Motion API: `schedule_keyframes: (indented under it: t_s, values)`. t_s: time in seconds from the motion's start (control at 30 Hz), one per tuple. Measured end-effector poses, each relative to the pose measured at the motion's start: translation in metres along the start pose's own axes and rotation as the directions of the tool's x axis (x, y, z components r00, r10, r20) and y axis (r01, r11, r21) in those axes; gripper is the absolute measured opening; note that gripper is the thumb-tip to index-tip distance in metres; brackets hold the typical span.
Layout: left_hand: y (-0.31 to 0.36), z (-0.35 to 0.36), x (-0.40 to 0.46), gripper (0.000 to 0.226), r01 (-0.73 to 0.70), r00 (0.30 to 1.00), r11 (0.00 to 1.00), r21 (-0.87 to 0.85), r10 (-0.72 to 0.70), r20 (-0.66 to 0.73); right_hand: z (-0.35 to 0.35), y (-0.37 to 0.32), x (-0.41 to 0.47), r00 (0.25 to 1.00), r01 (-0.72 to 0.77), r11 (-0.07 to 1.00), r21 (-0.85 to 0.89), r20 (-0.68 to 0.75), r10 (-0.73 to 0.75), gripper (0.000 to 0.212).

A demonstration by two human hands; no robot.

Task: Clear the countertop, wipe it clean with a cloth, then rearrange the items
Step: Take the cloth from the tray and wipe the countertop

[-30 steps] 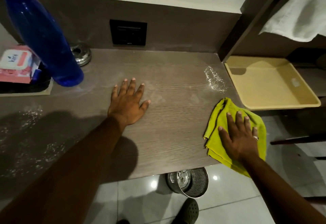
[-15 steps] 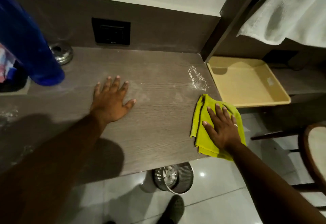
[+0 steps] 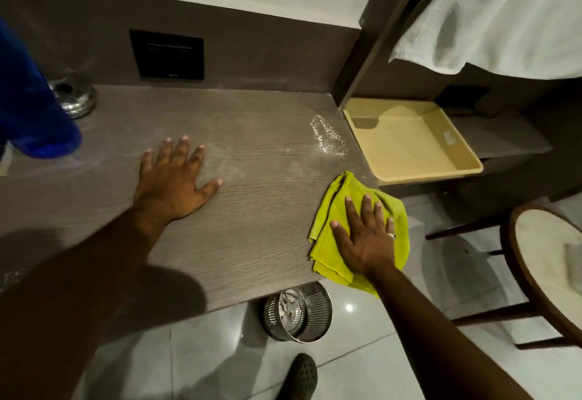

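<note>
Dusty wooden countertop (image 3: 252, 210); left hand (image 3: 174, 184) flat on it, grip released; right hand (image 3: 365, 239) likewise, flat on yellow cloth (image 3: 333, 210)

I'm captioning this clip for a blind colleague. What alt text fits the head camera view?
A person's right hand presses a green cloth flat at the right end of a wooden countertop, near spilled white powder; the left hand rests flat mid-counter. A yellow tray sits to the right.

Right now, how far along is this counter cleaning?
Mostly cleared: only a blue bottle and a steel dish remain at the left. Wiping is in hand: the right hand presses the cloth flat near the edge. White powder is still unwiped; rearranging hasn't begun.
</note>
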State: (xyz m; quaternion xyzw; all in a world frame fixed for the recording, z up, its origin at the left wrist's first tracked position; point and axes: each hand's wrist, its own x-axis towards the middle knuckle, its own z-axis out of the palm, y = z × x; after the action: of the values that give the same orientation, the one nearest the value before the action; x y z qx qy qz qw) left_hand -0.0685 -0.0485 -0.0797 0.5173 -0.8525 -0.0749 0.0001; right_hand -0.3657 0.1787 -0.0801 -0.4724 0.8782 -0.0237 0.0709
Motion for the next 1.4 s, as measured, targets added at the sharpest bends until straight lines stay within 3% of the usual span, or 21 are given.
schedule_keyframes:
  t_s: [0.27,0.47,0.57,0.67,0.73,0.83,0.9,1.03,1.4]
  values:
    - [-0.002,0.0,-0.003,0.09,-0.01,1.0,1.0,0.0,0.01,0.009,-0.007,0.007,0.044,0.997,-0.076,0.997,0.024,0.037,0.075,0.069]
    - [-0.006,-0.002,-0.006,0.095,-0.032,0.999,0.999,-0.024,0.033,0.037,-0.001,-0.006,0.022,0.998,-0.069,0.997,0.034,0.012,0.069,0.077]
    - [-0.015,-0.007,0.0,0.089,-0.064,0.996,0.995,-0.078,0.069,0.053,0.001,-0.033,0.009,1.0,0.023,1.0,-0.001,0.003,-0.023,0.08]
    - [-0.042,-0.006,0.002,0.078,-0.084,0.996,0.993,-0.085,0.086,0.013,0.005,-0.082,0.007,0.977,0.211,0.977,-0.007,0.016,-0.211,0.083]
    - [-0.056,-0.005,0.002,0.068,0.016,0.999,0.992,-0.125,-0.022,-0.05,0.012,-0.125,0.018,0.946,0.323,0.946,0.016,0.027,-0.323,0.078]
    - [-0.056,-0.003,0.011,0.057,0.133,0.99,0.979,-0.154,-0.139,-0.031,0.018,-0.185,0.05,0.899,0.437,0.899,0.017,-0.014,-0.437,0.068]
    - [-0.055,0.001,0.015,0.057,0.151,0.985,0.981,-0.126,-0.159,-0.06,0.02,-0.213,0.078,0.881,0.472,0.881,0.002,0.013,-0.472,0.064]
    - [-0.06,0.005,0.015,0.062,0.056,0.988,0.995,-0.085,-0.068,-0.139,0.015,-0.243,0.134,0.861,0.508,0.861,-0.003,0.036,-0.508,0.063]
    - [-0.058,-0.006,0.036,0.074,0.129,0.992,0.988,0.084,-0.126,-0.029,0.01,-0.256,0.214,0.832,0.554,0.833,-0.02,0.054,-0.552,0.056]
